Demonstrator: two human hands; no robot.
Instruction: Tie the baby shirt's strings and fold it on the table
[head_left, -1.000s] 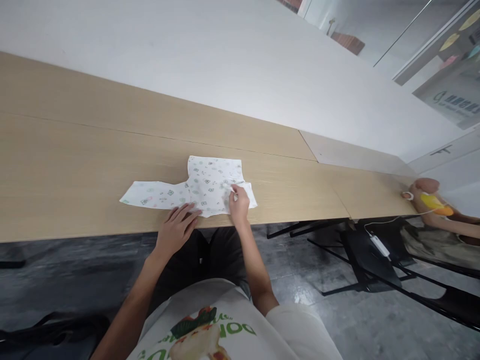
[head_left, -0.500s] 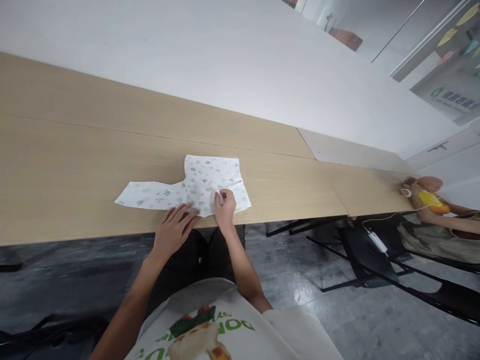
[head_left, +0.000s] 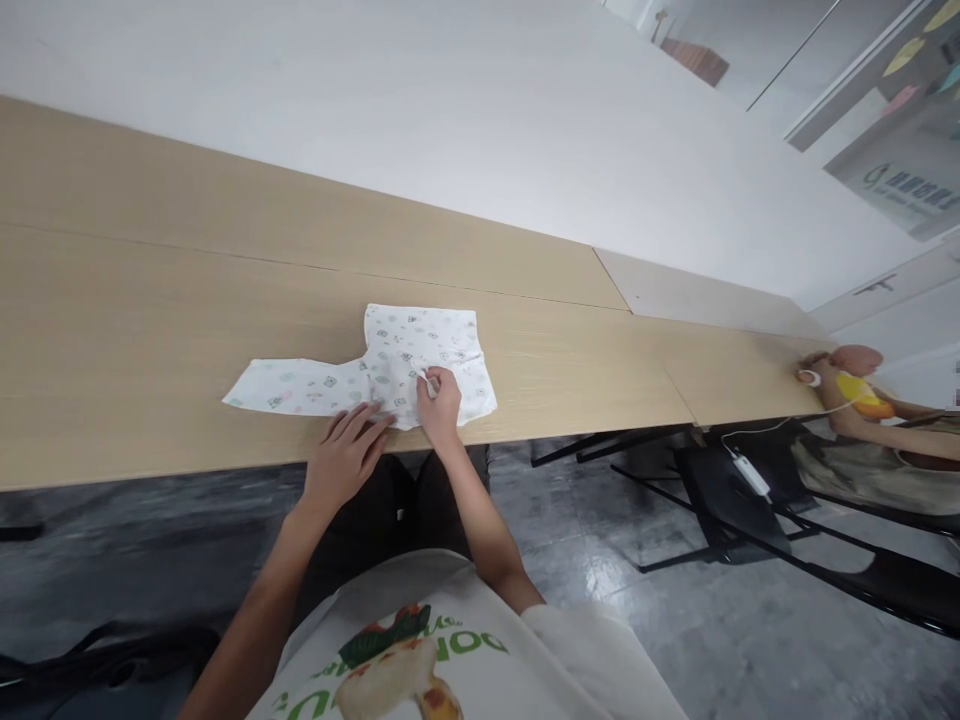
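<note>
A small white baby shirt (head_left: 427, 335), printed with little figures, lies spread on the table with one long sleeve (head_left: 296, 388) stretched to the left. My left hand (head_left: 349, 450) rests with fingers out flat on its near edge, where the sleeve meets the body. On the front of the shirt, my right hand (head_left: 441, 405) is closed in a pinch on a bit of its white fabric. The fingertips partly cover what is gripped, and the cloth around them is slightly creased.
The long wooden table (head_left: 187, 300) runs across the view along a white partition (head_left: 375, 100). To the right stand black folding chairs (head_left: 727, 500), one bearing a white power strip (head_left: 751, 477). A seated person (head_left: 862, 400) is at the far right end. A dark bag (head_left: 112, 670) sits lower left.
My right hand has moved a little to the left over the shirt, still pinching. My left hand stays on the near edge. The view has shifted slightly.
</note>
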